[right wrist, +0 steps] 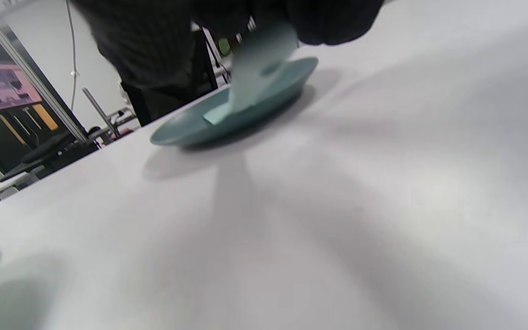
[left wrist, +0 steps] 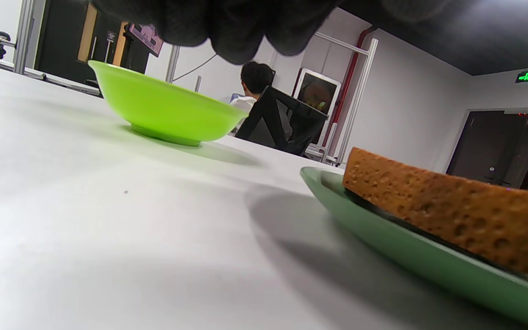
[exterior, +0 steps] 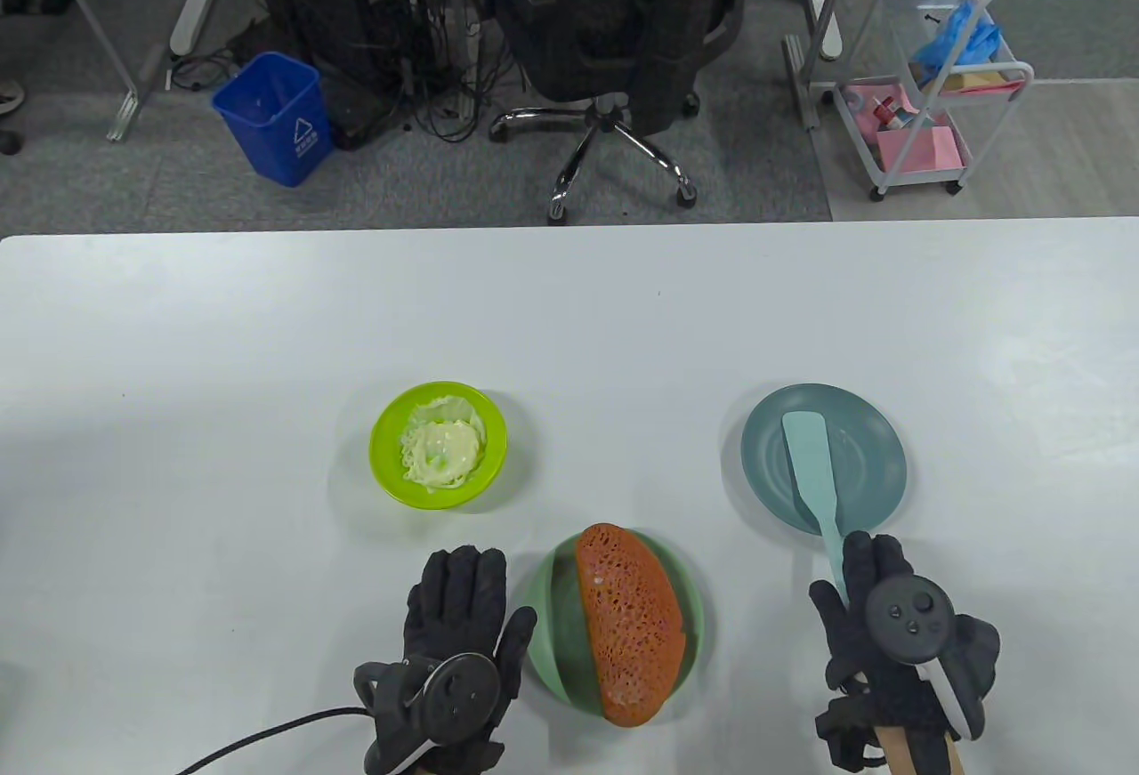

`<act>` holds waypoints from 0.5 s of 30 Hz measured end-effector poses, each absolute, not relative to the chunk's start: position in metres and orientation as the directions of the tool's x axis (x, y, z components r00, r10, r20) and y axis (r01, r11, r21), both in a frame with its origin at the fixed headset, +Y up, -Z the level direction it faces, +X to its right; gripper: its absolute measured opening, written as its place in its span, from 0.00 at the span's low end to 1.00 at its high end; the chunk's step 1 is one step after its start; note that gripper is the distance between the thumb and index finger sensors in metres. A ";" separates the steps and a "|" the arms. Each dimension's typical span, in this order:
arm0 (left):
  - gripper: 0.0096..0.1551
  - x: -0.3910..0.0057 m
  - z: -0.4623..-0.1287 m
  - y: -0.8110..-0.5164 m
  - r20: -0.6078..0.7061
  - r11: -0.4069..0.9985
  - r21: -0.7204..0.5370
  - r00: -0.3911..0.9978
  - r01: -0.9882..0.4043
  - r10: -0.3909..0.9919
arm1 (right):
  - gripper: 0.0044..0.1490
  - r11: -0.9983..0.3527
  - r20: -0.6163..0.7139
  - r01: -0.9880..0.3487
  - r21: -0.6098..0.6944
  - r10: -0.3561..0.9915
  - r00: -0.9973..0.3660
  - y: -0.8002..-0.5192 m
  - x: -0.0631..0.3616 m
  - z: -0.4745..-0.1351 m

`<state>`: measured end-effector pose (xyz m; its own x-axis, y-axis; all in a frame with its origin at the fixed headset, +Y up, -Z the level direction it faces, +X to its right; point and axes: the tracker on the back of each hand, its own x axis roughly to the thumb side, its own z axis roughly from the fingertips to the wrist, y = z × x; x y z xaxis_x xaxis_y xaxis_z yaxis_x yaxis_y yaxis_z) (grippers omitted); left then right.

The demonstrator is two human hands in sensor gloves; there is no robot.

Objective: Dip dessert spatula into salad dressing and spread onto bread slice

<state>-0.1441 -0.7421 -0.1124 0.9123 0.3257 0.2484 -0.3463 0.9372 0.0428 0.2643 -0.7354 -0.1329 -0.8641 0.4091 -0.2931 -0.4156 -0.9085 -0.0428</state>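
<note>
- Spatula (exterior: 814, 472): pale teal blade lies in the blue plate (exterior: 876, 446) on the desk's right side; handle runs back over the near rim, under the right hand (exterior: 890, 633).
- Right hand sits over the handle (wooden end pokes out below the glove at the frame bottom); fingers look wrapped on it, but the right wrist view is blurred, so I cannot tell a firm grip from resting.
- Left hand (exterior: 454, 641) lies flat, palm down, on the desk (exterior: 569, 312), fingers together and extended, holding nothing; its thumb side is just beside the green plate (exterior: 547, 633).
- Bread (exterior: 627, 624): brown porous slice lying across the green plate, near end overhanging the rim toward the desk's front edge.
- Bowl (exterior: 438, 444): lime green, holds the creamy dressing (exterior: 442, 448); sits beyond the left hand, apart from both plates.
- Between bowl, bread and blue plate there is bare desk; far half of the desk is bare too.
- Beyond the far edge: office chair (exterior: 614, 36), blue bin (exterior: 271, 117), white cart (exterior: 943, 90).
- Left wrist view: only dark fingertips (left wrist: 245, 27) at the top; bowl contents hidden by its wall.
</note>
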 end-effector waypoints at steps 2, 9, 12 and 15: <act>0.43 -0.144 -0.112 -0.742 0.254 0.935 0.039 0.908 -0.353 0.332 | 0.45 -0.911 -0.247 -0.405 -0.081 0.412 -0.877 -0.728 0.258 -0.131; 0.43 -0.143 -0.113 -0.744 0.267 0.939 0.028 0.908 -0.343 0.324 | 0.45 -0.964 -0.039 -0.252 -0.084 0.256 -0.966 -0.710 0.210 -0.128; 0.43 -0.143 -0.113 -0.746 0.275 0.937 0.014 0.902 -0.348 0.332 | 0.43 -0.975 0.043 -0.181 -0.125 0.177 -0.983 -0.709 0.183 -0.126; 0.43 -0.144 -0.113 -0.748 0.300 0.930 0.011 0.888 -0.368 0.348 | 0.41 -0.972 0.088 -0.205 -0.118 0.196 -0.977 -0.713 0.158 -0.128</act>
<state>-0.1435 -0.7481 -0.1135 0.8883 0.3475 0.3002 -0.3675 0.9300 0.0110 0.1579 -0.7130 -0.1280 -0.9767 0.1956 0.0882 -0.2052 -0.9716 -0.1182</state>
